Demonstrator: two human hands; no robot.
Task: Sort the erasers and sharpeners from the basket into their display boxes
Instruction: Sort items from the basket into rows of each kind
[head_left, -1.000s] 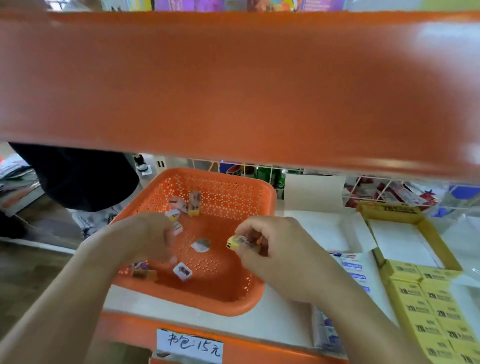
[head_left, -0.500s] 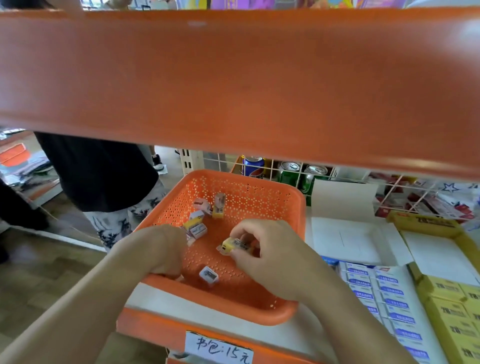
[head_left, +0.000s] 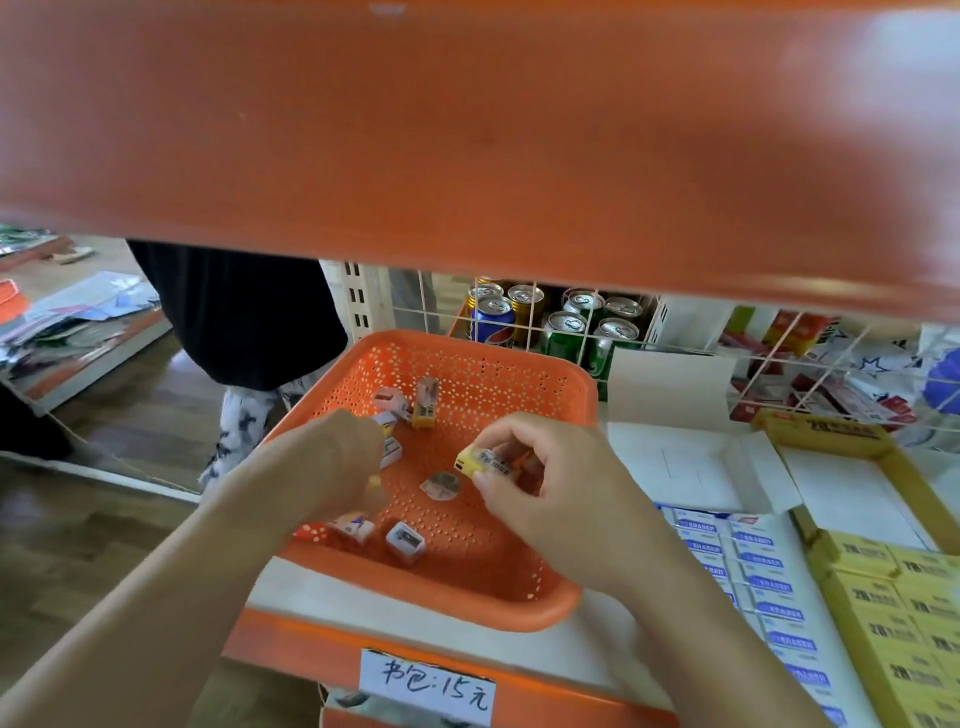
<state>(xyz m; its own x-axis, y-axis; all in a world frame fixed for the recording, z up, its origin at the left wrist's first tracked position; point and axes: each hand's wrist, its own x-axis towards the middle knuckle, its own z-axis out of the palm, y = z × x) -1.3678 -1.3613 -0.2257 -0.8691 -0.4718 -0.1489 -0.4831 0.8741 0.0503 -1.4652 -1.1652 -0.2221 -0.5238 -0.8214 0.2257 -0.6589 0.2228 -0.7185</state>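
Observation:
An orange perforated basket (head_left: 498, 366) stands on the shelf in front of me. Several small sharpeners and erasers lie in it, among them a pink one (head_left: 389, 400), a round one (head_left: 440, 486) and a white sharpener (head_left: 405, 540). My right hand (head_left: 561, 499) is over the basket's right side and pinches a small yellow block (head_left: 475, 461) between thumb and fingers. My left hand (head_left: 332, 467) hovers over the left side with fingers curled down, fingertips by a small piece (head_left: 387, 423); its palm is hidden. To the right are a box of blue-and-white erasers (head_left: 753, 571) and a yellow box (head_left: 909, 597).
An orange shelf board (head_left: 467, 130) hangs low across the top of the view. Drink cans (head_left: 561, 327) stand behind a wire grid beyond the basket. A person in dark clothes (head_left: 234, 312) stands at the left. A handwritten price label (head_left: 431, 686) sits on the shelf edge.
My right hand has kept the yellow block and lifted slightly. My left hand has shifted from the basket's near left toward the pieces farther in. The view has swung left.

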